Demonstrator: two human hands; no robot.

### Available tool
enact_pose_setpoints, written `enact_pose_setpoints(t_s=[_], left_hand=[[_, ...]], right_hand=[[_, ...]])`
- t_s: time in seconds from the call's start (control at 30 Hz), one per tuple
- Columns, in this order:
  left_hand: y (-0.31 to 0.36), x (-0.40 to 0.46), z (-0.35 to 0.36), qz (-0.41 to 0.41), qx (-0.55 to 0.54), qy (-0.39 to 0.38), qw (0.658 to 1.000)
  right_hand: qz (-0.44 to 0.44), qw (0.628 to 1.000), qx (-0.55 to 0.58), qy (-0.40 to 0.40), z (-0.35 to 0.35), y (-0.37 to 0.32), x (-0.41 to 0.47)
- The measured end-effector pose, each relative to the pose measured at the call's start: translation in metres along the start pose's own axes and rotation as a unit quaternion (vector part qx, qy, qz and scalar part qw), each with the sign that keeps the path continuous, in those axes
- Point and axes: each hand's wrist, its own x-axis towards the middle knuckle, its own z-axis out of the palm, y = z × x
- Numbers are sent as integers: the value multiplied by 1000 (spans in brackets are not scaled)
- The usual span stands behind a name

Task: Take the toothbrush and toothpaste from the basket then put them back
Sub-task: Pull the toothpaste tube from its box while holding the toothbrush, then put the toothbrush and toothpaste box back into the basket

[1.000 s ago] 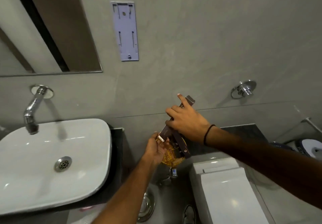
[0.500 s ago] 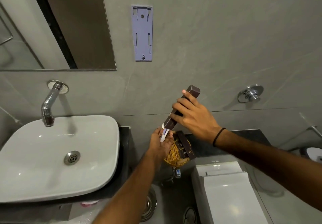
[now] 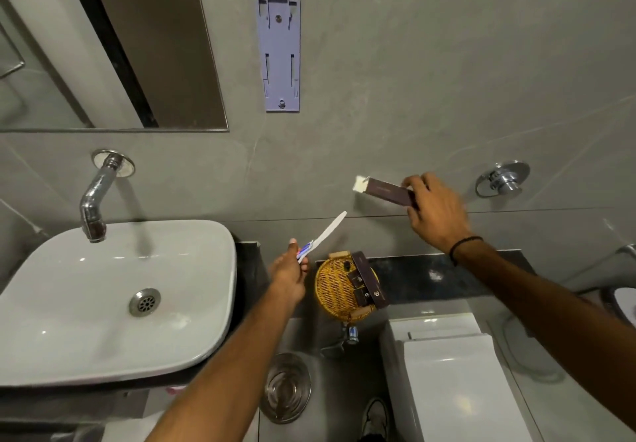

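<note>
While the left hand point(image 3: 288, 273) grips a toothbrush point(image 3: 323, 237), the right hand point(image 3: 435, 213) clasps a box point(image 3: 387, 192) above the basket point(image 3: 339, 286).

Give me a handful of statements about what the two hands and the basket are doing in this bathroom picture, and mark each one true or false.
1. The left hand holds a white toothbrush in the air. True.
2. The right hand is empty. False: it grips a dark box with one end open.
3. The wicker basket sits in the sink. False: it rests on the dark ledge between the sink and the toilet.
4. Dark boxes lie in the basket. True.
5. The toothbrush is inside the held box. False: it is out of the box, apart from it, in the other hand.
</note>
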Motion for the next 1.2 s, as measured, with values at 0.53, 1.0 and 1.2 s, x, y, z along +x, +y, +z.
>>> enact_pose_setpoints(t_s=[0.53,1.0,1.2], left_hand=[[10,11,-54,83,73,55,992],[-22,22,-52,85,130,63,986],[-52,42,-24,51,139,65,987]], right_hand=[[93,887,322,-318,167,-142,-115],[261,672,618,-313,151,-100,-49],[371,614,643,-266,170,-77,-39]])
